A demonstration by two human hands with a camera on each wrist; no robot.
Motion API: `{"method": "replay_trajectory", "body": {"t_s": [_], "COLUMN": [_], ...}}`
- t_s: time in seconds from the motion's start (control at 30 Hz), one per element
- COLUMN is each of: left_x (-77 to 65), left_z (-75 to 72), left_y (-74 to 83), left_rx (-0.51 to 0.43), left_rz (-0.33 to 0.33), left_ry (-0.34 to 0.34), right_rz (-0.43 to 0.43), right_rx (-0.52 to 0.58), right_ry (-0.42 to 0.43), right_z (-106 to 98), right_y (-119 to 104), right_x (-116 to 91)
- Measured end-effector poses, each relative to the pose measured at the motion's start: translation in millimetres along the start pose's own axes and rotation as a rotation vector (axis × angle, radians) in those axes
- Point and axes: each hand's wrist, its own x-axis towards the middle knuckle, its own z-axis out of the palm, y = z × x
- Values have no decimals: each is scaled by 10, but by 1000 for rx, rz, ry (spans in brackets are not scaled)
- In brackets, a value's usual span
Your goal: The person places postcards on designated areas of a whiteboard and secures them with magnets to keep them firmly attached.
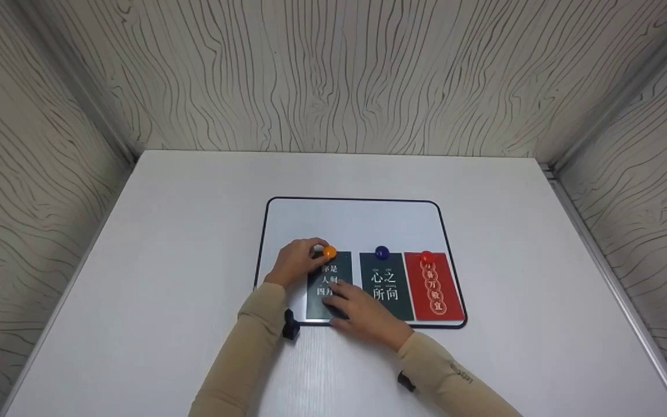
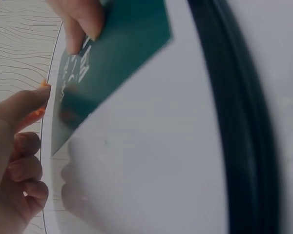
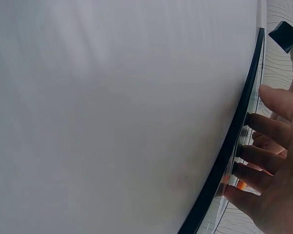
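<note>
My left hand (image 1: 297, 262) pinches an orange round magnet (image 1: 329, 252) between thumb and forefinger at the top edge of a dark green card (image 1: 317, 310) with white characters. In the left wrist view the other fingers of that hand are curled beside the magnet, which is mostly hidden behind the fingertips. My right hand (image 1: 365, 313) rests with spread fingers on the lower part of the same card. The card lies at the left of a black-framed whiteboard (image 1: 356, 223). From the right wrist view, the fingers (image 3: 266, 158) reach over the board's frame onto its surface.
Right of the hands, a second green card (image 1: 387, 284) lies with a dark purple magnet (image 1: 382, 252) at its top. Beside it is a red card (image 1: 449, 289) with a red magnet (image 1: 426, 256). The board lies on a white table (image 1: 183, 243) enclosed by wood-grain-patterned walls (image 1: 333, 75).
</note>
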Motion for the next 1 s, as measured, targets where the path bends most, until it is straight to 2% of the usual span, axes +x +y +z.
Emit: {"method": "replay_trajectory", "body": {"t_s": [0.53, 0.77, 1.0], "left_x": [-6, -15, -20], "left_z": [41, 54, 39], "left_y": [27, 29, 45], "left_rx": [-37, -29, -23], "left_rz": [-43, -40, -55], "left_ry": [3, 1, -10], "right_rz": [41, 0, 15], "right_rx": [20, -35, -21], "right_ry": [-29, 14, 22], "right_z": [-19, 6, 18], "right_y": [-24, -8, 1], "right_x": [-6, 1, 17]}}
